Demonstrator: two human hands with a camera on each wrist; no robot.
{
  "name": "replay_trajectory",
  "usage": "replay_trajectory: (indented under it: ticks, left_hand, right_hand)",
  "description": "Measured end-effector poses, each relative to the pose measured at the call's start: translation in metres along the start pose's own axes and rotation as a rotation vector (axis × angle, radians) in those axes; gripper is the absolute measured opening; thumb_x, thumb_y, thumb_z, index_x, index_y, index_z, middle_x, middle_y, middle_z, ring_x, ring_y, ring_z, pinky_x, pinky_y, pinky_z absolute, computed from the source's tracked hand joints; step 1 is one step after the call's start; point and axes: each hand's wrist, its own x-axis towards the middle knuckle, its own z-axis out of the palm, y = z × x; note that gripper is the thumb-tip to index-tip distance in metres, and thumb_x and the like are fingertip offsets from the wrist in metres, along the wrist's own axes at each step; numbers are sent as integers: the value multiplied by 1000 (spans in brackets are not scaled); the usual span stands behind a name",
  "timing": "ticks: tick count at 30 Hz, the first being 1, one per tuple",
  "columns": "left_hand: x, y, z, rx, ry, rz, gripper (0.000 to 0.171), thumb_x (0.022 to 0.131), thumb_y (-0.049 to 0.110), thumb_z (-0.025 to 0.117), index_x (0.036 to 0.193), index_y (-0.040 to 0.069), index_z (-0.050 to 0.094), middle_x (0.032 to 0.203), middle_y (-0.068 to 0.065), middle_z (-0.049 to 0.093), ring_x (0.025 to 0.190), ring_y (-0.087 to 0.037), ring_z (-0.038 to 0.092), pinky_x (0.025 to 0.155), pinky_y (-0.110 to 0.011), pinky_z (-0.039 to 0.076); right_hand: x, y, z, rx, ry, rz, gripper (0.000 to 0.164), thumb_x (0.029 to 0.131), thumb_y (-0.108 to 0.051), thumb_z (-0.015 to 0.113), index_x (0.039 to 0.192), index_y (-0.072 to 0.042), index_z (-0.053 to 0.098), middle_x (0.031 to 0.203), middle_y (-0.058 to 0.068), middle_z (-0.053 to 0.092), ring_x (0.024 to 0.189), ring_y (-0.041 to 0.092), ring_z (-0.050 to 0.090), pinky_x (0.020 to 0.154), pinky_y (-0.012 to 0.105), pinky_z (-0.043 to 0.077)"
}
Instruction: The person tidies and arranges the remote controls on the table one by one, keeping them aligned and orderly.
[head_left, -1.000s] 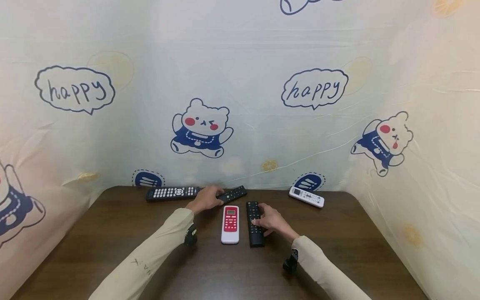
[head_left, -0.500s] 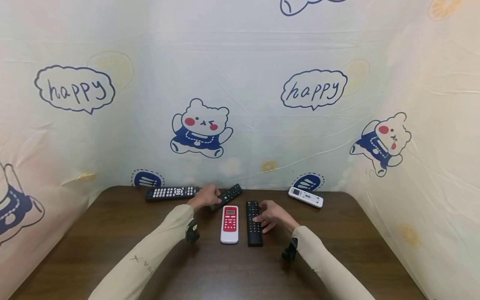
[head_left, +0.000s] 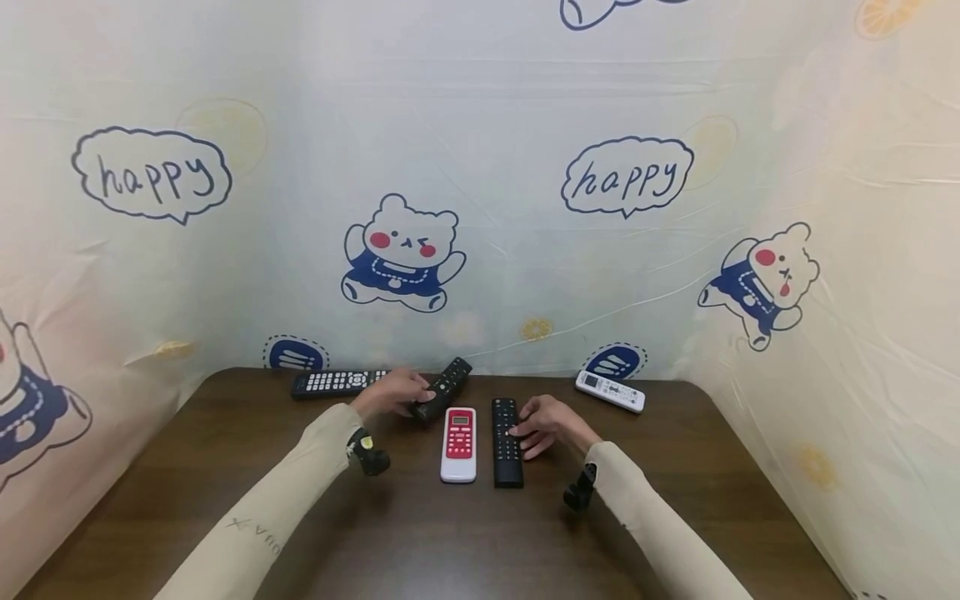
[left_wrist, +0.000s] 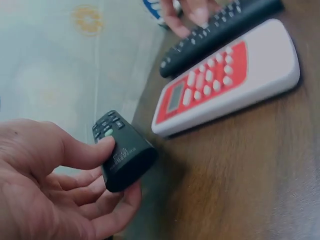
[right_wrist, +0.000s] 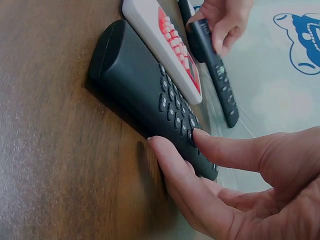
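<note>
My left hand pinches a small black remote control between thumb and fingers, at the back of the table. The left wrist view shows the thumb on the button side of that remote and the fingers curled underneath. My right hand grips a longer black remote control that lies lengthwise on the table. In the right wrist view its thumb rests on the buttons and the fingers lie along the side of the remote. Between the two hands lies a red and white remote control, touched by neither.
A large black remote with white buttons lies at the back left, partly behind the left hand. At the back right is a slim white remote. Patterned cloth hangs behind and beside the brown wooden table.
My left hand has drawn the small black remote to the left and turned it, so it now points more away from me. My right hand and its remote have hardly moved.
</note>
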Motion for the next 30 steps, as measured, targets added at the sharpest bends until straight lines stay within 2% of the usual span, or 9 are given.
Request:
replay_trajectory:
  ticks: [4,7,10,15,21,30]
  left_hand:
    - [-2,-8,-2,-168,-81,-11,55,102,12,65,151,-7,47,152,-31,46,134,-44,52,105,-56,55]
    - [-4,-15,-1,-286,-167,-15,65,103,13,63,159,-5,34,156,-32,42,138,-44,51,108,-54,53]
    - [-9,-21,1,-331,-219,-10,69,104,12,61,161,-7,27,154,-32,46,134,-40,56,107,-51,54]
    - [-21,-26,-1,-315,-207,-7,72,102,12,66,160,-5,29,146,-28,54,124,-34,62,100,-47,58]
    - [-34,-30,-3,-335,-188,-36,73,100,12,69,160,0,30,140,-27,57,120,-35,64,96,-46,60]
    - [-47,-35,-4,-290,-188,-37,72,98,11,70,158,-3,33,135,-27,60,111,-31,68,90,-44,63]
  right_hand:
    - [-1,1,0,-7,14,-22,42,94,1,75,129,10,53,101,21,67,79,28,75,71,41,67]
    - [-3,1,1,-15,18,-36,41,94,2,74,129,11,52,102,23,68,78,28,75,70,41,67]
    - [-3,1,2,-18,14,-44,41,95,3,73,128,12,51,102,24,67,76,28,74,70,42,67]
    - [-4,2,5,-26,26,-55,39,95,3,73,127,12,52,98,22,66,76,27,74,70,40,67]
    - [-5,3,9,-36,54,-88,33,96,4,71,125,11,56,98,20,64,83,34,75,69,40,67]
    - [-9,6,15,-50,81,-123,34,97,5,69,127,12,58,99,21,65,82,31,73,69,41,67]
